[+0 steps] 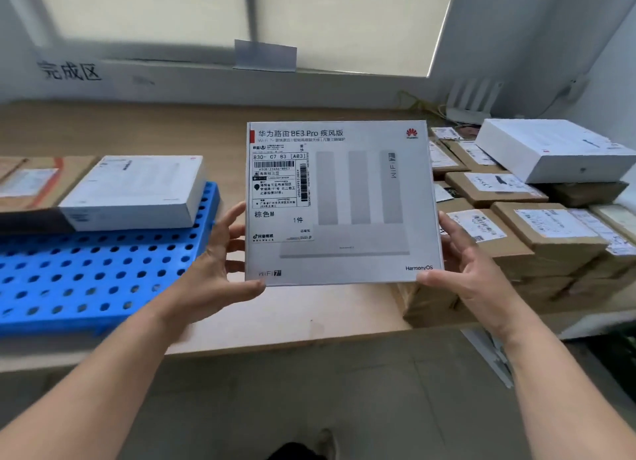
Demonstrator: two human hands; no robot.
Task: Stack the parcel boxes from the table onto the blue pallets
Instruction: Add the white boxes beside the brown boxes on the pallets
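I hold a white router box with a shipping label in the air above the wooden table, its printed face toward me. My left hand grips its left edge, thumb on the lower corner. My right hand grips the right edge the same way. To the left lies a blue perforated pallet. On its far part rest a white box and a brown cardboard parcel. A pile of brown parcels fills the right side of the table, with another white box on top.
A white router with upright antennas stands at the back right by the wall. A wall sign with Chinese characters hangs at the back left. The grey floor lies below the table's front edge.
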